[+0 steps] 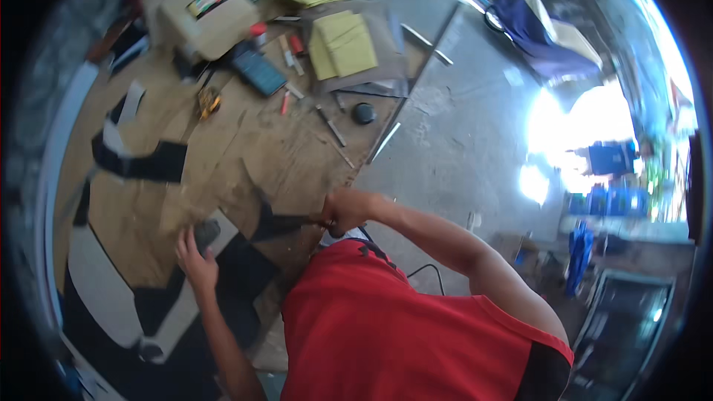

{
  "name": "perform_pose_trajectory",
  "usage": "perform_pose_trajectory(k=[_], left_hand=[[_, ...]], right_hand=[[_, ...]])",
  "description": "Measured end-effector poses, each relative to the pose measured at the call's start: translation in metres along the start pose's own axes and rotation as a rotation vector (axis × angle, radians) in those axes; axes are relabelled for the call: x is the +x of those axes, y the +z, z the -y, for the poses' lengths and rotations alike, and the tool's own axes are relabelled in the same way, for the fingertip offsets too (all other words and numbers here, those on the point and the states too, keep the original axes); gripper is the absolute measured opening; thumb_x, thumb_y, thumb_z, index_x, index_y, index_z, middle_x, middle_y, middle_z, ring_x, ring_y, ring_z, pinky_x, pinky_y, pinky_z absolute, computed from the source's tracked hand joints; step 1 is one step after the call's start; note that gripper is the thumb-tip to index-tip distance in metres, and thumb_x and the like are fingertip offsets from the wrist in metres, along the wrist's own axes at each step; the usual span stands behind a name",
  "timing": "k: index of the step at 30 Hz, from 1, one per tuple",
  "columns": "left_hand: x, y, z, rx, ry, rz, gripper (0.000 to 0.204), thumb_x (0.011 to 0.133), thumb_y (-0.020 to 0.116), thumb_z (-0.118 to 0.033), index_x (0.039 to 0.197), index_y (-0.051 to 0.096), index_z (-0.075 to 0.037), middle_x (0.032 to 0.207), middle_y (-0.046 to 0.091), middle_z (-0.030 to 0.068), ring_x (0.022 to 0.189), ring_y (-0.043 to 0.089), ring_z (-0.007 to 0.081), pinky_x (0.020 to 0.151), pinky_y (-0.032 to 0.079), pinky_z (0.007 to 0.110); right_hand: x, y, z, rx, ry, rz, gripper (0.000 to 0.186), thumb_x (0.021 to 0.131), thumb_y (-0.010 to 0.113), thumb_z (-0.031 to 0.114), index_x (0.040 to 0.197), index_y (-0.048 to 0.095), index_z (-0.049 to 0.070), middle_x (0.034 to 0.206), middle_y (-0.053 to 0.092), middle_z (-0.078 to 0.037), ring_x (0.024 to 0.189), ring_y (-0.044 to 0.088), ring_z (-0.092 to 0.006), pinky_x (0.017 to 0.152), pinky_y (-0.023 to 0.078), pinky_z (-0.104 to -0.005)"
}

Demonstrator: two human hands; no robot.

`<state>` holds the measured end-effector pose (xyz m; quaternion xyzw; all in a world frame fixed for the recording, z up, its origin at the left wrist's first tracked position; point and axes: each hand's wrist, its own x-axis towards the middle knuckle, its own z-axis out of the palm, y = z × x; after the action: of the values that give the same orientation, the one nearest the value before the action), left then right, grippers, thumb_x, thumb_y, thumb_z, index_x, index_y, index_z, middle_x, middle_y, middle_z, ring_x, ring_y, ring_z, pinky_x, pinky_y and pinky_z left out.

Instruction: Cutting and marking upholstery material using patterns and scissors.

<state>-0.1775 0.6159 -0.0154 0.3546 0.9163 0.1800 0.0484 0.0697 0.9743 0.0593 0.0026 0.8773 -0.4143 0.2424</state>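
Note:
My left hand (pixel 197 261) curls round a dark grey, stone-like lump (pixel 207 233). The lump rests at the top end of a pale grey strip-shaped pattern piece (pixel 178 319), which lies on black sheet material (pixel 241 271). Close to my body at the table's edge, my right hand (pixel 347 210) is closed in a fist on the end of a dark, narrow piece (pixel 293 221). That piece runs left towards a black pointed shape on the table; blur hides whether it is a tool or a strip of material. A larger curved pale piece (pixel 104 282) lies farther left.
The brown worktable (pixel 223 134) carries black offcuts (pixel 152 162), a yellow tape measure (pixel 209 102), a phone (pixel 258 68), a round black object (pixel 364 113), yellow sheets (pixel 343 44) and a beige container (pixel 208 18). Concrete floor (pixel 438 134) lies beyond its right edge.

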Motion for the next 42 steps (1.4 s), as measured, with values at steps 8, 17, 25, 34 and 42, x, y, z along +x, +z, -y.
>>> perform_pose_trajectory(k=[8, 17, 25, 34, 42], left_hand=[[-0.014, 0.045, -0.108, -0.069, 0.446, 0.144, 0.058, 0.089, 0.072, -0.016, 0.144, 0.058, -0.003, 0.153, 0.052, 0.0171, 0.138, 0.051, 0.0387, 0.117, 0.039, 0.049], [-0.018, 0.067, -0.112, -0.119, 0.337, 0.058, 0.027, 0.088, 0.072, -0.012, 0.112, 0.073, -0.001, 0.138, 0.062, 0.0157, 0.126, 0.057, 0.0385, 0.105, 0.047, 0.046], [-0.094, -0.054, -0.066, -0.37, 0.129, 0.439, 0.013, 0.086, 0.056, -0.005, 0.075, 0.052, -0.002, 0.089, 0.073, 0.0168, 0.07, 0.061, 0.0261, 0.064, 0.047, 0.035], [-0.177, -0.109, -0.034, -0.08, -0.158, 0.701, 0.023, 0.095, 0.061, -0.017, 0.109, 0.068, 0.0, 0.097, 0.067, 0.017, 0.085, 0.059, 0.0293, 0.079, 0.05, 0.039], [-0.153, -0.065, -0.093, -0.252, -0.141, 0.419, 0.047, 0.101, 0.061, -0.021, 0.142, 0.058, 0.003, 0.134, 0.067, 0.0238, 0.119, 0.065, 0.0424, 0.104, 0.05, 0.044]], right_hand=[[-0.048, 0.016, 0.008, 0.463, 0.023, -0.21, 0.04, 0.078, 0.071, 0.016, 0.118, 0.076, 0.012, 0.073, 0.069, -0.012, 0.06, 0.052, -0.0349, 0.062, 0.048, -0.0427], [0.035, 0.06, -0.001, -0.08, 0.295, -0.676, 0.02, 0.083, 0.066, 0.018, 0.096, 0.075, 0.005, 0.081, 0.073, -0.018, 0.073, 0.067, -0.0456, 0.065, 0.055, -0.0508], [0.059, 0.089, -0.007, -0.253, 0.376, -0.657, 0.026, 0.097, 0.058, 0.022, 0.092, 0.074, 0.002, 0.086, 0.075, -0.02, 0.072, 0.071, -0.0437, 0.064, 0.057, -0.0495], [0.093, 0.09, 0.028, -0.46, 0.243, -0.627, 0.021, 0.096, 0.057, 0.017, 0.086, 0.071, 0.006, 0.084, 0.074, -0.017, 0.07, 0.072, -0.0369, 0.061, 0.058, -0.0462], [0.109, 0.105, 0.023, -0.475, 0.282, -0.331, 0.015, 0.091, 0.062, 0.013, 0.086, 0.075, 0.006, 0.088, 0.074, -0.013, 0.07, 0.074, -0.0337, 0.057, 0.058, -0.0469]])
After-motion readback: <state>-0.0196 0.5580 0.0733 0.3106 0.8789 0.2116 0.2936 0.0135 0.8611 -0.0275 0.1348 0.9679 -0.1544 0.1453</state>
